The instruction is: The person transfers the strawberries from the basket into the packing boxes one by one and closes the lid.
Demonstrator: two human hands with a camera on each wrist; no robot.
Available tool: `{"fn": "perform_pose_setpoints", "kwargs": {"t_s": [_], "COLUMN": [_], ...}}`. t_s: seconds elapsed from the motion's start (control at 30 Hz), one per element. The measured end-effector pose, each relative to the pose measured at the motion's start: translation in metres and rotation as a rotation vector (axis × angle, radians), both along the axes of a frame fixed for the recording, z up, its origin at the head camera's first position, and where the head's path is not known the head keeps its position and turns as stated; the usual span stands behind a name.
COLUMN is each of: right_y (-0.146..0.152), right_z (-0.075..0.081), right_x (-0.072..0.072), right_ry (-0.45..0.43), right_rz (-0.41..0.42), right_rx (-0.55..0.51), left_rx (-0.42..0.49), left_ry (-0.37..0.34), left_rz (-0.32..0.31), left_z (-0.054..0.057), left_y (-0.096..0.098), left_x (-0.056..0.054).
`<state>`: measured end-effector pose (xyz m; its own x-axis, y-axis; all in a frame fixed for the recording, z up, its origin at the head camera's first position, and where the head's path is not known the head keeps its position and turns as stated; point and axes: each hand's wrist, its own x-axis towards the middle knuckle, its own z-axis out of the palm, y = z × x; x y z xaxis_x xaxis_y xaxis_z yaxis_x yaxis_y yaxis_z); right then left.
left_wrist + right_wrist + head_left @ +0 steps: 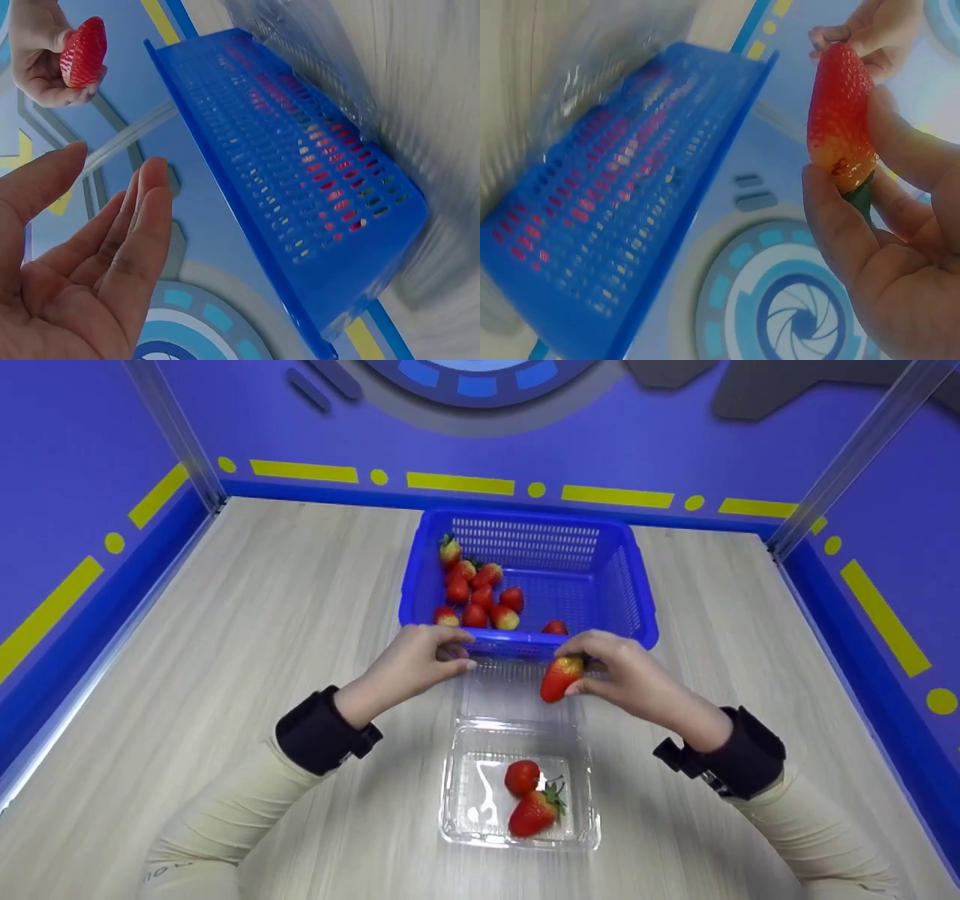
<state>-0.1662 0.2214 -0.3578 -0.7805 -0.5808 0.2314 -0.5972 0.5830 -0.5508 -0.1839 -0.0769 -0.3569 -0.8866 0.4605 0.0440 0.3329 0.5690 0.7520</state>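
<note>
In the head view my right hand (621,673) pinches a strawberry (559,681) just in front of the blue basket (643,592). The right wrist view shows this strawberry (840,112) red at the tip, yellowish near its green stem, between thumb and fingers. My left hand (417,660) hovers by the basket's near left rim with nothing in it; its fingers (142,232) are relaxed and apart from the thumb. Several strawberries (482,598) lie in the basket, mostly on its left. Below the hands, a clear plastic clamshell box (448,810) with its lid laid back holds two strawberries (534,814).
The clamshell's transparent lid (495,694) extends toward the basket's near wall. A pale wood-grain table (315,577) carries everything. Blue printed panels (480,450) with yellow marks enclose the back and both sides, and metal posts (847,457) stand at the rear corners.
</note>
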Motion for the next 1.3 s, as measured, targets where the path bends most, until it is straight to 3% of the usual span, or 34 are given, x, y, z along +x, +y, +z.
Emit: {"fn": "perform_pose_setpoints", "kwargs": {"t_s": [0.23, 0.5, 0.67, 0.93, 1.3], "right_y": [-0.003, -0.004, -0.006, -0.008, -0.011], "right_z": [-0.014, -0.029, -0.036, -0.045, -0.052], "right_x": [0.021, 0.031, 0.034, 0.037, 0.042], "right_ry": [-0.042, -0.017, -0.067, -0.096, -0.067], "right_rz": [0.124, 0.316, 0.347, 0.378, 0.403], "right_rx": [0.077, 0.214, 0.282, 0.308, 0.351], "left_rx": [-0.023, -0.083, -0.099, -0.128, -0.150], "left_ry": [0.026, 0.002, -0.026, -0.039, -0.014], "left_rz": [-0.100, -0.139, -0.166, -0.181, -0.296], "left_z": [-0.008, -0.023, -0.032, -0.034, -0.053], "left_y": [-0.001, 0.002, 0.004, 0.007, 0.011], "left_x": [0.021, 0.033, 0.035, 0.040, 0.053]}}
